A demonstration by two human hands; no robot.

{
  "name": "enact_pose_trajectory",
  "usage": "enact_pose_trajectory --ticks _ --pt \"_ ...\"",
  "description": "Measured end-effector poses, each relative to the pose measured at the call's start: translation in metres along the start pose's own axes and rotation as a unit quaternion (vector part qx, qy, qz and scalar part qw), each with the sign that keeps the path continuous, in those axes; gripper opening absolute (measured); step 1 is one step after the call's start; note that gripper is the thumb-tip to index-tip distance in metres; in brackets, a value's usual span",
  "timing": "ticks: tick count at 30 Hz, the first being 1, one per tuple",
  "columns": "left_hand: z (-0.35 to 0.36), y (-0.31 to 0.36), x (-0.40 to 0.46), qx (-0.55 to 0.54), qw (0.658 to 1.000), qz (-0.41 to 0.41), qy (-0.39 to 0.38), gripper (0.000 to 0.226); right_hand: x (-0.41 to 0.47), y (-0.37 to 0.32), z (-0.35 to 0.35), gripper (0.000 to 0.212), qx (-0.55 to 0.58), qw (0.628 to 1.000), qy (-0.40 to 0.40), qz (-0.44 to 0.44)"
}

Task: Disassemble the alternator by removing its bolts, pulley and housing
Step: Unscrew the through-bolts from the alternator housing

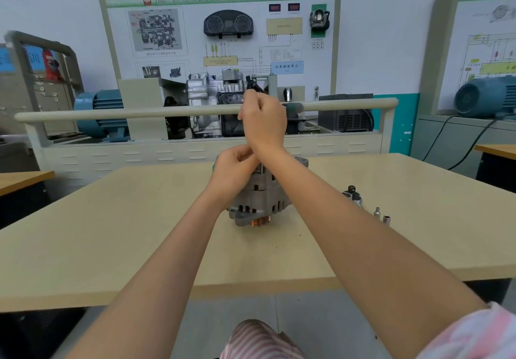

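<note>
- You have one alternator at the centre of the frame, on the one table.
- You have two hands up: left hand and right hand, both just above centre.
- You have two small sockets standing right of centre.
- You have one dark tool part beside them.
- You face two blue motors, far left and far right.
</note>
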State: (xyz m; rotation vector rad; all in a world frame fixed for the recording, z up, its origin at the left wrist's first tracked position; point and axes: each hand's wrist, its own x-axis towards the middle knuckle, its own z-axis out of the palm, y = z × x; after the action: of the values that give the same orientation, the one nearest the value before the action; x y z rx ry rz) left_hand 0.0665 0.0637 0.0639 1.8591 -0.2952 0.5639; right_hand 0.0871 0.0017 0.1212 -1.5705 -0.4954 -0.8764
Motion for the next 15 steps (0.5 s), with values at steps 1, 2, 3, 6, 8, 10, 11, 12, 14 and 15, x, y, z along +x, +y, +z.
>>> enact_pose_trajectory --ticks 1,2,3,6,8,10,11,12,14,15 --pt "0.000 0.000 0.000 -0.009 1.000 0.007 -0.004 0.021 0.003 -0.001 -0.002 0.045 0.062 0.997 -0.015 0.034" --pt "0.000 0.000 0.000 -0.016 1.000 0.013 -0.008 0.018 0.007 0.000 -0.004 0.050 0.123 0.990 -0.031 0.065" --pt "0.000 0.000 0.000 -0.019 1.000 0.016 -0.010 0.017 0.012 0.001 -0.006 0.056 0.175 0.979 -0.047 0.092" --pt "-0.001 -0.001 0.001 -0.019 0.999 0.021 -0.017 0.020 0.022 0.005 -0.010 0.068 0.306 0.936 -0.086 0.153" --pt "-0.001 0.000 0.001 -0.025 0.999 0.024 -0.021 0.022 0.024 0.006 -0.010 0.069 0.337 0.921 -0.086 0.173" --pt "-0.002 0.000 0.000 -0.034 0.999 0.024 -0.024 0.021 0.020 0.008 -0.008 0.064 0.293 0.940 -0.076 0.156" --pt "-0.002 0.000 0.000 -0.033 0.999 0.023 -0.022 0.020 0.016 0.008 -0.006 0.059 0.240 0.960 -0.066 0.126" --pt "-0.003 0.000 0.001 -0.029 0.999 0.019 -0.018 0.021 0.010 0.008 -0.004 0.054 0.172 0.981 -0.052 0.076" --pt "-0.003 -0.002 0.002 -0.011 1.000 0.000 0.004 0.032 -0.003 0.012 0.002 0.040 -0.043 0.996 -0.012 -0.078" --pt "-0.003 -0.003 0.003 0.000 1.000 -0.011 0.018 0.034 -0.008 0.013 0.005 0.030 -0.185 0.972 0.015 -0.147"
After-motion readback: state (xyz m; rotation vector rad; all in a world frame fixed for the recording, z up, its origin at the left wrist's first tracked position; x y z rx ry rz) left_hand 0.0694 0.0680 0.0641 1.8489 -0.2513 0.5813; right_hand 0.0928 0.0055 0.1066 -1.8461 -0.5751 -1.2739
